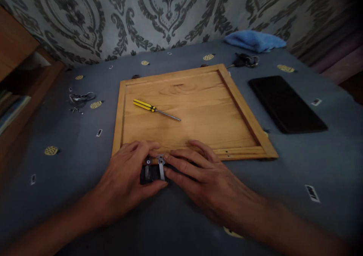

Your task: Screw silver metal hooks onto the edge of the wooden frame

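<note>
A framed wooden panel (184,93) lies flat on the cloth-covered table. At its near edge, a small metal fitting (161,165) with a silver strip and a dark part is held between both hands; a screw head (148,161) shows on its left side. My left hand (126,174) is closed around the fitting, thumb below and fingers over the frame. My right hand (202,172) pinches its silver part from the right with thumb and index finger, the other fingers resting along the frame. The exact kind of fitting is partly hidden. A yellow-and-black screwdriver (154,109) rests on the panel.
Right of the panel lies a black flat slab (287,104). Behind it are keys on a ring (244,60) and a blue cloth (255,41). Small metal parts (81,97) sit at the left. A wooden shelf (25,93) borders the left side, patterned fabric the back.
</note>
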A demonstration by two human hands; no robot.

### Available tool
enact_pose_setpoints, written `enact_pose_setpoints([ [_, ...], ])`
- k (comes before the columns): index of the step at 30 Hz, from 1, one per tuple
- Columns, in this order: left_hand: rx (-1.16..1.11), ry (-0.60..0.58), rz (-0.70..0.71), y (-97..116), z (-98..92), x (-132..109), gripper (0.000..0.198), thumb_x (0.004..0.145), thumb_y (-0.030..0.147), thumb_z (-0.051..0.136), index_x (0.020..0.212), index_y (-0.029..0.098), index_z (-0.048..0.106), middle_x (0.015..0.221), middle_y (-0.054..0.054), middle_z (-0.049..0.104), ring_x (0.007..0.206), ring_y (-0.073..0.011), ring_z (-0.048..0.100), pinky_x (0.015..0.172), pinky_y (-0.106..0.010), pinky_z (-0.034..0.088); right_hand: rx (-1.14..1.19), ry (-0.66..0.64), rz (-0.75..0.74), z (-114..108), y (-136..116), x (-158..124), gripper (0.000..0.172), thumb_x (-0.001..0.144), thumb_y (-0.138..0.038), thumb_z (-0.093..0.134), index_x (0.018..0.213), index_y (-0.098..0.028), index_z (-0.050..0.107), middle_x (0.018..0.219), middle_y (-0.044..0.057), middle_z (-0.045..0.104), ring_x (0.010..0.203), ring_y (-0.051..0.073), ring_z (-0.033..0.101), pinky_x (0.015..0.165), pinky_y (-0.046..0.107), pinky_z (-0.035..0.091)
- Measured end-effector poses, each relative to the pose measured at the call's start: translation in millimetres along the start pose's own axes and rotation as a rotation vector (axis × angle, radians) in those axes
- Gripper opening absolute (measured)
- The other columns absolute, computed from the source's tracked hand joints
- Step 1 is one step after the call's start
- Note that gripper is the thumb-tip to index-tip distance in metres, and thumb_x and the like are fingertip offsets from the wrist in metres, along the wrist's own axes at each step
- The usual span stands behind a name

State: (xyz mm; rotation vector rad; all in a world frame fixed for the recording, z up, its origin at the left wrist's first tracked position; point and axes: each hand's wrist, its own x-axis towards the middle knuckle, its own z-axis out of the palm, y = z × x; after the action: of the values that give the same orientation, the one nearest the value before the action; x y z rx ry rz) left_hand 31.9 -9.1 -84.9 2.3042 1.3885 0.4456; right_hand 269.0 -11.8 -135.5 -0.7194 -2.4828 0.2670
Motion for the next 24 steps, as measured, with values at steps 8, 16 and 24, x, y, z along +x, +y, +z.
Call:
enact_pose_setpoints([
  [8, 0.012, 0.014, 0.041, -2.5, 1.6, -0.2, 0.057, 0.079, 0.028, 0.078, 0.127, 0.029, 0.048, 0.113, -0.003, 0.072, 0.105, -0.0280, 0.070, 0.086, -0.045, 0.059, 0.006, 0.002, 0.005, 0.2, 0.9, 1.4, 0.030, 0.103, -0.018, 0.054, 0.131, -0.022, 0.064, 0.132, 0.005, 0.071, 0.132, 0.023, 0.055, 0.123, 0.054, 0.026],
  [16, 0.014, -0.006, 0.021, -0.7, 0.4, -0.1, 0.057, 0.079, 0.028, 0.077, 0.127, 0.030, 0.047, 0.113, -0.003, 0.072, 0.104, -0.0294, 0.070, 0.085, -0.047, 0.060, -0.011, -0.017, 0.002, -4.2, -1.4, 4.7, 0.032, 0.100, -0.014, 0.055, 0.131, -0.019, 0.064, 0.129, 0.005, 0.072, 0.131, 0.023, 0.055, 0.122, 0.053, 0.028],
  [24, 0.023, -0.004, 0.023, 0.1, 0.4, 0.3, 0.055, 0.078, 0.025, 0.078, 0.124, 0.028, 0.048, 0.113, -0.004, 0.073, 0.105, -0.0305, 0.070, 0.085, -0.047, 0.059, -0.030, -0.039, 0.001, -4.8, -2.2, 4.4, 0.031, 0.101, -0.019, 0.056, 0.131, -0.018, 0.065, 0.133, 0.008, 0.070, 0.131, 0.024, 0.055, 0.119, 0.054, 0.034],
])
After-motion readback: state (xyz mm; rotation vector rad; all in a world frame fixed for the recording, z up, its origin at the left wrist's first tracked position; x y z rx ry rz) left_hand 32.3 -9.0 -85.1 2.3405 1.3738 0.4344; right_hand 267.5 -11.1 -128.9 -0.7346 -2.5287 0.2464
